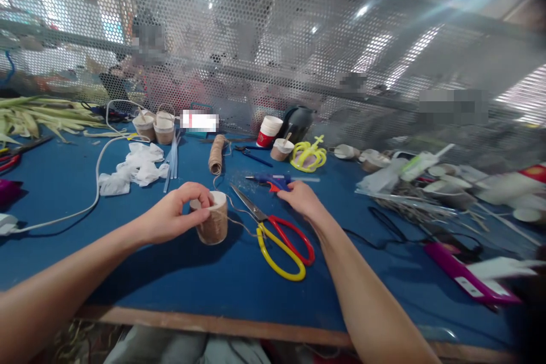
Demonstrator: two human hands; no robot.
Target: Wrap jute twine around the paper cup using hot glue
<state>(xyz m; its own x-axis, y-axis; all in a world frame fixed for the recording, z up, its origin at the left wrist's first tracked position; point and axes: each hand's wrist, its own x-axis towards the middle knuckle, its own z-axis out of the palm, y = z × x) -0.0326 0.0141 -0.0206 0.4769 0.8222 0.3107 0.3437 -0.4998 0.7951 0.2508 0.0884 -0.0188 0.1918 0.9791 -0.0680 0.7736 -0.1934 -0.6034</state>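
Note:
My left hand (181, 210) pinches the rim of a paper cup (213, 226), thumb outside and fingers over its mouth. The cup's side is wrapped in brown twine, and a loose strand trails off to the right. On the far side of the scissors, my right hand (302, 198) closes on the handle of a blue hot glue gun (278, 182) with an orange trigger, its nozzle facing left. Between my hands lie large scissors (267, 222) with one red and one yellow handle, blades pointing away to the left. Behind the cup rests a spool of twine (216, 154).
White crumpled pieces (136, 168), clear glue sticks (171, 159) and a white cable (99, 176) lie left. Wrapped cups (164, 127), pliers (256, 154), a yellow crown shape (309, 154) and a red-white cup stack (269, 129) stand farther back. Right are clutter and a purple object (464, 273).

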